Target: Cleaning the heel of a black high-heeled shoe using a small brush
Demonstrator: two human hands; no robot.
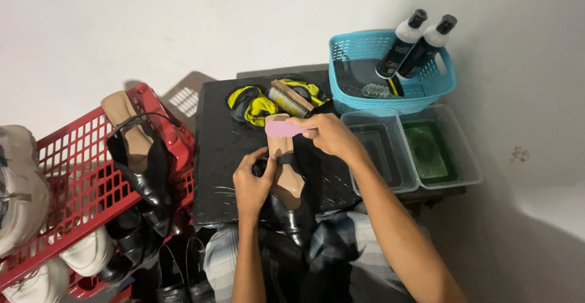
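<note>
Black-covered work table (225,156) against a white wall: black heeled shoe (289,187) lay lengthwise, toe toward the person, left hand (253,184) gripping its side, right hand (329,135) pinching a pink block (283,128) at its far heel end.

One head camera only — it looks steeply down from above, quite near, at the black table (219,150) before the person, the white wall (183,16) beyond.
</note>
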